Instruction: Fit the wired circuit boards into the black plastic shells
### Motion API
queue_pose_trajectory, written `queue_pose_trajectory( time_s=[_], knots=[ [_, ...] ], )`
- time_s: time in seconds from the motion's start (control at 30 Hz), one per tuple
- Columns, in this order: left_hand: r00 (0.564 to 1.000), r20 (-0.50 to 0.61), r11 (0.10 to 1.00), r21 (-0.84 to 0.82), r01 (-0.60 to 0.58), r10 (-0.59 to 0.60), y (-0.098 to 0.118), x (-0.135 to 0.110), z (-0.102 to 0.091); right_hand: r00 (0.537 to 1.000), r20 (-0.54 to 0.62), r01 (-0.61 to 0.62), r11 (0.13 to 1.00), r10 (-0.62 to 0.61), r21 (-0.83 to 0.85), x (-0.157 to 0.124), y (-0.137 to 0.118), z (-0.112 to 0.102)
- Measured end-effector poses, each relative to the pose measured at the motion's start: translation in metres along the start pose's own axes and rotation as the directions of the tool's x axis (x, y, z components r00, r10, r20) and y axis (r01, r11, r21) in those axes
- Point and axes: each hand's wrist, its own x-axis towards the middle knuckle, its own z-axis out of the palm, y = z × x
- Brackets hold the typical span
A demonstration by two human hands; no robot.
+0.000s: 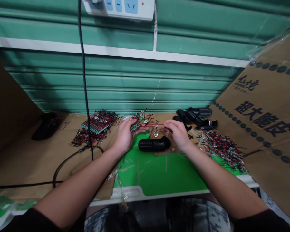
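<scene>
Two bare forearms point(91, 175) reached over the green-topped bench point(169, 175) from 7 and 5 o'clock, taking as the dial's centre the black casing point(151, 145) that lay just in front of the hands, touched by neither. At 10, the left hand point(125, 135) had its fingers closed around a bunch of wired parts point(142, 118). At 2, the right hand point(178, 132) had thumb and fingers pinched on some red and black wires, near the left hand's bunch.

Out at 3 lay a tangled heap of wires point(223, 149); at 10, beyond the left hand, a pile of wired green boards point(94, 125). The handling looked partway along: one small bunch was up in the fingers, plenty lay outside them, and I could not tell which heap was finished and which waited.

Farther off at 10 sat a dark casing point(47, 127) with thin red wire beside it. More black casings point(194, 114) were stacked at 2, apparently awaiting attention. Behind everything, at 12, stood a green shutter point(125, 74).
</scene>
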Motion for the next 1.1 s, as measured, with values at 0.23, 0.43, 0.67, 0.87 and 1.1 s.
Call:
queue_pose_trajectory(
  time_s=[0.23,0.43,0.67,0.87,1.1],
  knots=[
    [0.999,-0.005,0.998,0.036,-0.045,0.045,-0.002,0.003,-0.002,1.0,-0.029,0.003,0.998,-0.001,0.057,0.001,-0.003,-0.001],
    [0.998,0.007,0.995,0.079,-0.068,0.067,-0.009,0.003,-0.002,0.999,0.02,-0.034,0.999,0.034,0.002,-0.002,-0.001,0.001],
    [0.987,-0.072,0.986,0.097,-0.137,0.144,-0.012,0.007,-0.004,0.992,0.115,0.076,0.982,-0.056,-0.173,-0.006,-0.004,0.0],
    [0.985,-0.132,0.992,0.079,-0.097,0.106,-0.008,0.01,-0.006,0.99,0.108,0.109,0.972,-0.088,-0.207,-0.002,0.0,-0.006],
    [0.983,-0.182,0.999,0.039,-0.022,0.028,-0.006,0.01,-0.004,0.995,0.051,0.088,0.985,-0.081,-0.147,-0.001,0.001,-0.006]
  ],
)
